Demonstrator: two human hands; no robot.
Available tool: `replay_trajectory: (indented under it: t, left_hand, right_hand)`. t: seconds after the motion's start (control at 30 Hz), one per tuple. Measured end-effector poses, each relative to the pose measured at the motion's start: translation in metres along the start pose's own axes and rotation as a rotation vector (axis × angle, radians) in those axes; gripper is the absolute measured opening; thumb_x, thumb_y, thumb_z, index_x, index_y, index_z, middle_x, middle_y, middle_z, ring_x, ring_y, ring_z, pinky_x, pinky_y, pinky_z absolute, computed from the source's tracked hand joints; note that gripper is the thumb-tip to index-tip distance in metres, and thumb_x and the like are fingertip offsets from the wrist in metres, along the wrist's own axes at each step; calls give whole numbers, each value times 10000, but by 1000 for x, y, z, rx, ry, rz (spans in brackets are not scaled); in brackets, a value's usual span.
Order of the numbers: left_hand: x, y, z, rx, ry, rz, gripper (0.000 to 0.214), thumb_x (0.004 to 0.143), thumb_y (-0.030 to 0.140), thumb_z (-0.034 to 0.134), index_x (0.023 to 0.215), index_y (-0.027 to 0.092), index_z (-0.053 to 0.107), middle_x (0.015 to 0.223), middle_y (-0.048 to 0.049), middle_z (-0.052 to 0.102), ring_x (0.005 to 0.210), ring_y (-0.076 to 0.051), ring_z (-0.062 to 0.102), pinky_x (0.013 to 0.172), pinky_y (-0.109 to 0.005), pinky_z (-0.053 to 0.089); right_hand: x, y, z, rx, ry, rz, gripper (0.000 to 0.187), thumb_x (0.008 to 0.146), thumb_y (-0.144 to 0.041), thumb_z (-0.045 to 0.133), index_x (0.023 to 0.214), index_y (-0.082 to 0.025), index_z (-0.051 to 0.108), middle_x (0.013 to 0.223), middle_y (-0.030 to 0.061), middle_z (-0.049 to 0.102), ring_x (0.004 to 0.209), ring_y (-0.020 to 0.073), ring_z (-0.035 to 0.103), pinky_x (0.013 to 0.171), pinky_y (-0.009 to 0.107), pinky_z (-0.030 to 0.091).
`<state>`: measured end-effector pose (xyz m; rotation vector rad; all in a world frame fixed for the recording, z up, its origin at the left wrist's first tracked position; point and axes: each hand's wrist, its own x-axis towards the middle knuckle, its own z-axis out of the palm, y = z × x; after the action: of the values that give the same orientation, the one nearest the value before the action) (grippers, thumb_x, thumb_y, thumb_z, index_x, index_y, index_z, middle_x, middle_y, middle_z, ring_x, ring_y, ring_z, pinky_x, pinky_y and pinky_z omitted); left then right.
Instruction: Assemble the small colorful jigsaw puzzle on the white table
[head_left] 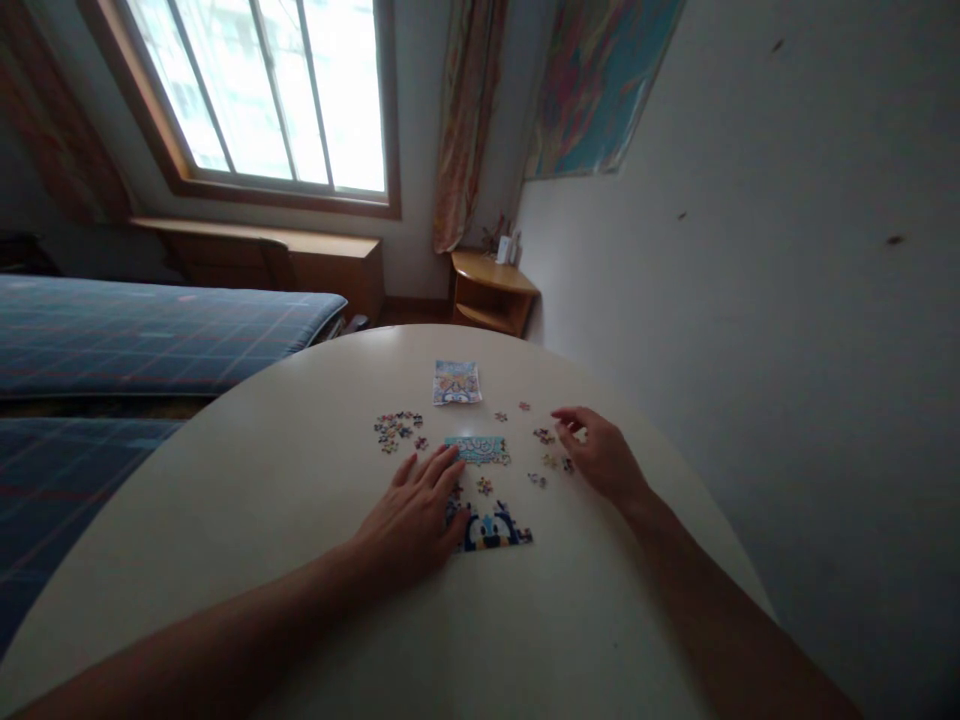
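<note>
My left hand (416, 515) lies flat on the round white table (300, 470), fingers stretched out, beside a partly joined puzzle section with a blue cartoon figure (493, 530). Its fingertips reach toward a joined light-blue strip (478, 449). My right hand (596, 452) hovers over scattered loose pieces (551, 462) at the right, thumb and fingers curled in a pinch near one small piece; whether it grips it is unclear. A small picture card or bag (457, 382) lies farther back. A heap of loose pieces (397, 430) sits at the left.
A bed with a blue plaid cover (135, 340) stands left of the table. A wooden corner shelf (491, 290) stands by the far wall under a curtain. The white wall (787, 300) runs close along the table's right side. A window is at the back.
</note>
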<state>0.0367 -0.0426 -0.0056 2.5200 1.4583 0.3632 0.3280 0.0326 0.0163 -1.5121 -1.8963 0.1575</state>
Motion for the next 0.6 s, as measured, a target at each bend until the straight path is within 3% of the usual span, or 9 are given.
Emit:
replay_trajectory:
  t: [0.13,0.2,0.33,0.6]
  left_hand:
    - [0,0,1,4,17,7,558,965,397,419,1474,171,386,1610,-74,301,1502,-256,219,1236,-523,156]
    - [0,0,1,4,13,5,557,965,397,420,1473,170,388,1610,-78,302,1502,-258,219,1233,-527,163]
    - [0,0,1,5,13,6,550,966,387,421,1471,172,390,1608,-82,304,1500,-257,229,1233,-525,166]
    - [0,0,1,16,13,3,544,962,390,429,1465,184,396,1610,-72,303,1500,-252,230,1234,-518,169]
  right_hand:
    - [7,43,-4,-19,227,236,302,830,-283,527,1044,-163,702,962,106,740,786,203,661,793,351,520]
    - [9,60,-4,-33,258,287,308,824,-281,511,1025,-150,704,946,123,745,787,211,668,786,352,523]
    - [8,77,-2,-49,265,340,292,801,-279,522,970,-145,719,915,137,751,797,222,681,782,348,526]
    - [8,76,2,-62,184,354,254,795,-283,578,959,-163,731,949,123,764,850,222,706,805,328,532]
